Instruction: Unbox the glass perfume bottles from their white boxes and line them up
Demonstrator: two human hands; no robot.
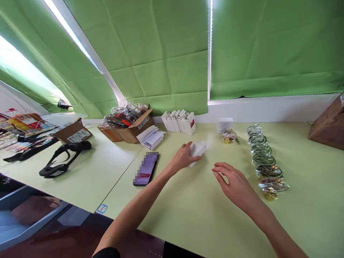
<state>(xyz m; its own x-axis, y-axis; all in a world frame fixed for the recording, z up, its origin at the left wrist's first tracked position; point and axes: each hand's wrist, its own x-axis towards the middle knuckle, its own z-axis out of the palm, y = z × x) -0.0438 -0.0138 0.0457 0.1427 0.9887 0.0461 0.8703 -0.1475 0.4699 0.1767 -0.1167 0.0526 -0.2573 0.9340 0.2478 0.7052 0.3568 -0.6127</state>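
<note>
My left hand (185, 157) is closed around a small white box (198, 150) above the table, its far end smeared by motion. To the right, my right hand (233, 178) hovers with loosely bent fingers and the thumb apart; nothing shows in it. Beyond both hands stands a row of white cartons (177, 122). A printed white card (225, 125) is propped up behind a small clear packet with gold pieces (229, 136). Right of my right hand runs a line of shiny silver packets (262, 154), ending in a gold round piece (271, 195).
A phone (146, 168) lies left of my left arm. Behind it are a stack of folded white papers (151, 138) and an open cardboard box (126, 130) full of wrapped goods. A black headset-like strap (66, 159) lies farther left. Another cardboard box (329, 123) stands at far right.
</note>
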